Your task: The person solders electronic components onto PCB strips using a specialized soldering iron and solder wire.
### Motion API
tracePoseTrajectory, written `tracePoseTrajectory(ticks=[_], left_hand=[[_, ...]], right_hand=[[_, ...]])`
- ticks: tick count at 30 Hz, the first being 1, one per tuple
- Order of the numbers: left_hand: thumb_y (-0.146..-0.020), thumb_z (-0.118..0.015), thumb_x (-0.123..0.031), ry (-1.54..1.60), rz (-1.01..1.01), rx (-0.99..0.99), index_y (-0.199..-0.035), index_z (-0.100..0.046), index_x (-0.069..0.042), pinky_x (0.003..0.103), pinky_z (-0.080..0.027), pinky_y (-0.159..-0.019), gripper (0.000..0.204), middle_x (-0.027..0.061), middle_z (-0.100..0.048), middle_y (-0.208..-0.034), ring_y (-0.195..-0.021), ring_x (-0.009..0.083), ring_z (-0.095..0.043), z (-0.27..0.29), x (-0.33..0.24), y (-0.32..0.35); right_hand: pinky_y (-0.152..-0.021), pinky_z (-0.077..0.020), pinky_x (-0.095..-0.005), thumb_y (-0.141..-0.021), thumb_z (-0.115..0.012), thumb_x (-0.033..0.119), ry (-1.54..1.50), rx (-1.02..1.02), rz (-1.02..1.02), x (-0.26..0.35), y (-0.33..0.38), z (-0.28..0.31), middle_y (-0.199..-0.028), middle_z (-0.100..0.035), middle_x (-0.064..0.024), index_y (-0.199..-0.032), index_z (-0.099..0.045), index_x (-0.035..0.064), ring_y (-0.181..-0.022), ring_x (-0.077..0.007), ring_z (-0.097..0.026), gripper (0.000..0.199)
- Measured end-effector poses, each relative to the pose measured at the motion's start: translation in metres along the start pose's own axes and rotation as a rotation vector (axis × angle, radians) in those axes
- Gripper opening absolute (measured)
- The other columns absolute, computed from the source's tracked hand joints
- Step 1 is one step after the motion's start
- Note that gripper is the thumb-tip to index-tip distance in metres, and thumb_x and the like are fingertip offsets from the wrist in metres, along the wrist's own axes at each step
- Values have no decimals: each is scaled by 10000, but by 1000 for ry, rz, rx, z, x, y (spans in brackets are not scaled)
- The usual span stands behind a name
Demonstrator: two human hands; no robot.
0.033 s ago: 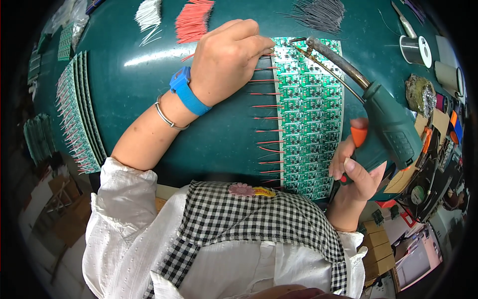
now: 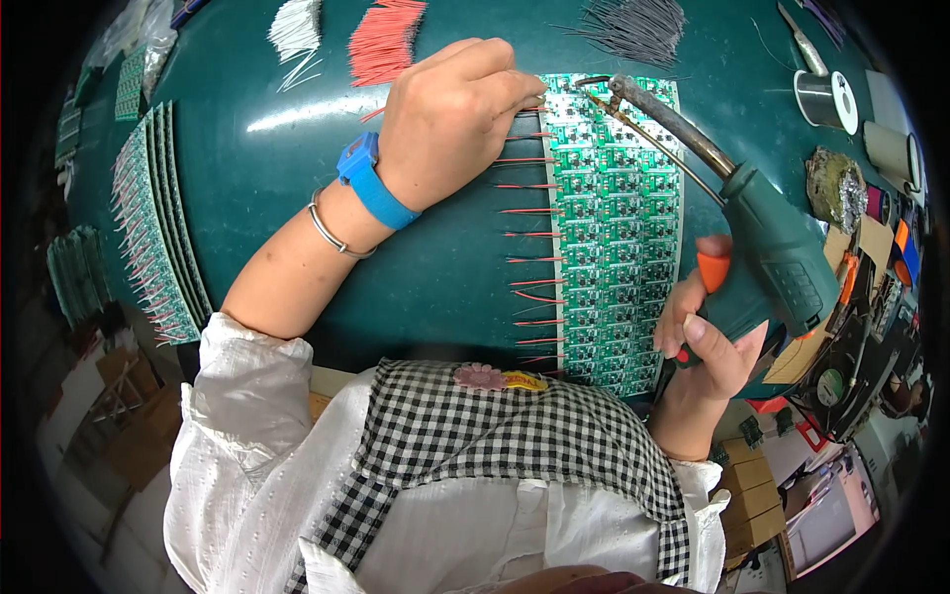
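A broad lane of surface (image 2: 245, 183) runs between the board stack (image 2: 163, 228) and the left forearm (image 2: 297, 259). Another opens between that forearm and the panel (image 2: 618, 213), though a fringe of red leads (image 2: 531, 211) juts into it and the apron (image 2: 505, 426) borders its near end. The left grip (image 2: 450, 114) blocks the panel's upper-left corner. The soldering gun (image 2: 777, 247) bars the upper right; a gap remains between its barrel and the black wires (image 2: 638, 28).
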State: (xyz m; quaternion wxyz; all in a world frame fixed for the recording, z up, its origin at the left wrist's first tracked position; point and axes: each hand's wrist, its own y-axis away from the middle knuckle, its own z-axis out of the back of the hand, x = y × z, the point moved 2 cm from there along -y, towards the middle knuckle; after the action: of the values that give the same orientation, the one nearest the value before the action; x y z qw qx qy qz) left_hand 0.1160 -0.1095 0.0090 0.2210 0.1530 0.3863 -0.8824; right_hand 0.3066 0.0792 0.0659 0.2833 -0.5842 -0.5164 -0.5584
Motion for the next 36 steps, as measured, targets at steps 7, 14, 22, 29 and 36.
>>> tracePoseTrajectory(ticks=[7, 14, 22, 29, 36], left_hand=[[-642, -725, -41, -85, -86, -71, -747, -684, -85, 324, -473, -531, 121, 35, -559, -699, -656, 210, -581, 10, -2, -6], [-638, -744, -49, 21, 72, 18, -747, -692, -99, 329, -465, -496, 130, 35, -552, -663, -596, 215, -584, 5, -15, 7], [-649, -729, -33, 21, 104, 33, -734, -697, -98, 333, -474, -484, 111, 39, -561, -652, -584, 224, -597, 3, -13, 7], [-661, -786, -9, 48, 63, 30, -822, -719, -69, 274, -413, -448, 185, 44, -556, -635, -503, 167, -532, 2, -12, 7], [-663, -782, -13, 45, 72, 28, -817, -719, -78, 281, -403, -440, 178, 41, -555, -631, -496, 167, -525, 2, -12, 7]], right_hand=[[-406, -454, -276, -724, -633, -16, -93, 19, 10, -3, 9, 13, -1022, -541, -236, -1233, -368, -163, -488, -174, -535, 593], [-411, -454, -256, -710, -630, -38, -71, 38, -93, -9, 17, 14, -1155, -497, -244, -1216, -391, -154, -507, -166, -543, 572], [-422, -458, -247, -699, -606, -60, -72, 21, -78, -14, 17, 11, -1126, -498, -225, -1221, -396, -133, -536, -158, -553, 567], [-439, -479, -250, -715, -596, -87, -79, 31, -105, -21, 18, 13, -1058, -497, -189, -1250, -384, -106, -589, -169, -567, 576], [-418, -450, -280, -737, -640, 25, 26, -55, -116, -19, 18, 7, -629, -500, -94, -1039, -410, -43, -453, -164, -503, 386]])
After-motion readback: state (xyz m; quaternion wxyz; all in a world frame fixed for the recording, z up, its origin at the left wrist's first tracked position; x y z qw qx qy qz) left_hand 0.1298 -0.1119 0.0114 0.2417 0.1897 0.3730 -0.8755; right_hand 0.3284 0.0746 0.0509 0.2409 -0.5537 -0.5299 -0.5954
